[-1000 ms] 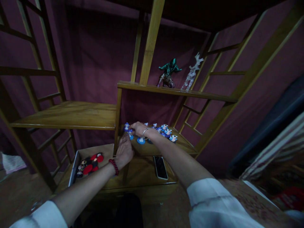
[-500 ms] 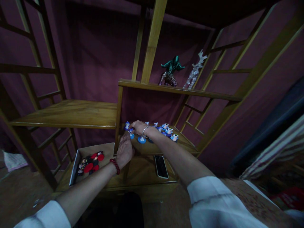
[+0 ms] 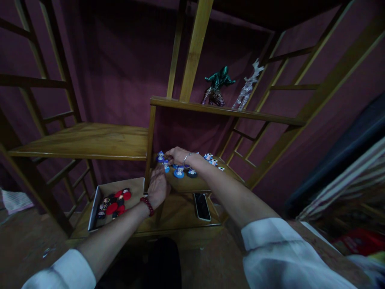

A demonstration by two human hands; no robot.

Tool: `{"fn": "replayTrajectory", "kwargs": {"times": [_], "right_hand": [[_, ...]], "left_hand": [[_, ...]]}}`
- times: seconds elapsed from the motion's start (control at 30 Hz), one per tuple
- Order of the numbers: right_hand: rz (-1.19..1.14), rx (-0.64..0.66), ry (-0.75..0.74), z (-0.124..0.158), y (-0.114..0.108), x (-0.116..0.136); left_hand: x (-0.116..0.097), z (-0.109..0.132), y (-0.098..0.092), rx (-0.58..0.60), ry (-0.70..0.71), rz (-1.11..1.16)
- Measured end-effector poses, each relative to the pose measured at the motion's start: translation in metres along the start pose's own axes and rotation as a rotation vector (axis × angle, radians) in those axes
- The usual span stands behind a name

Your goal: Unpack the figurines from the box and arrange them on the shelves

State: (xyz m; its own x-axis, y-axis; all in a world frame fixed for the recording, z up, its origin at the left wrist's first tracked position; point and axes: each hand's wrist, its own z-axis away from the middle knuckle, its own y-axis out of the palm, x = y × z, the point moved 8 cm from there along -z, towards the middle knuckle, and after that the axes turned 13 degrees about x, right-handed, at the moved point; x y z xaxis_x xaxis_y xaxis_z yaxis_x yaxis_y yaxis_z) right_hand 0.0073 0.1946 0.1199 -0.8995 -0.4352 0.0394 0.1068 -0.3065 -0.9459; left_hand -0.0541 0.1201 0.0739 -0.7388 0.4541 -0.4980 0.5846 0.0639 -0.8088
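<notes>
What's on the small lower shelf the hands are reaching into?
Small figures on blue bases stand across the lower shelf. The right hand and its wrist cover the middle of the group; the left hand hides the shelf's front-left corner.

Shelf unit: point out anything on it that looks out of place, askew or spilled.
Only the phone looks out of place: it lies flat on the lower shelf of a unit otherwise holding toy figures. The blue-based figurines stand upright; nothing looks spilled.
</notes>
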Motion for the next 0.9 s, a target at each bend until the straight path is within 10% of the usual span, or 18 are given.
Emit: {"fn": "replayTrajectory", "kwargs": {"times": [0.37, 0.9], "right_hand": [[-0.041, -0.086, 0.027, 0.017, -0.036, -0.029], [0.102, -0.166, 0.139, 0.032, -0.014, 0.016]], "left_hand": [[0.009, -0.002, 0.004, 0.004, -0.078, -0.028], [0.020, -0.012, 0.004, -0.052, -0.189, 0.052]]}}
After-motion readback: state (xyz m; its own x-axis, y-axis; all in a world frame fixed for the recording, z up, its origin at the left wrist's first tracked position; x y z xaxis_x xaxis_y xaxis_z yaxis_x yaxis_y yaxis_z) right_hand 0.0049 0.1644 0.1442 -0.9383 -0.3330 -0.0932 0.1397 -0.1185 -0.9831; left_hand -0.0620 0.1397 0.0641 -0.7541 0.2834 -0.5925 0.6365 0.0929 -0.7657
